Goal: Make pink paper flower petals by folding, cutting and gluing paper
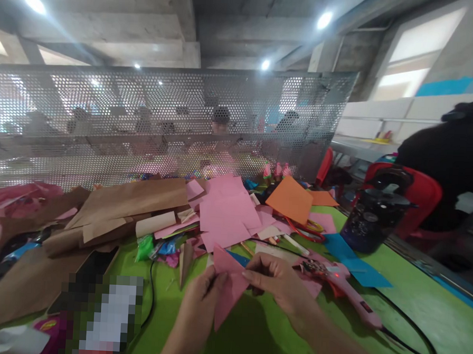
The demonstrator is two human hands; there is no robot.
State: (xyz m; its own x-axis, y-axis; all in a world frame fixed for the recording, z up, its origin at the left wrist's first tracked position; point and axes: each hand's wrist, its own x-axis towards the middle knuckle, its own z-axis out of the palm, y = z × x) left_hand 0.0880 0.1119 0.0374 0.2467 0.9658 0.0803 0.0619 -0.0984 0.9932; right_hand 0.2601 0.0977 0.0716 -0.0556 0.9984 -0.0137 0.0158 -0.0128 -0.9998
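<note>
Viewed remotely, I find the pink paper piece (233,290) directly between the two hands, in contact with both, so neither is nearer. Its long axis runs from a tip beyond the grip to a lower tip on the wearer's side. I note the left hand (199,297) clamped on its left edge, thumb flat on the face, and the right hand (280,285) pinching its right corner between thumb and curled fingers. Fingertips behind the paper I cannot verify. A pink glue gun (351,295) lies just right of the right hand.
</note>
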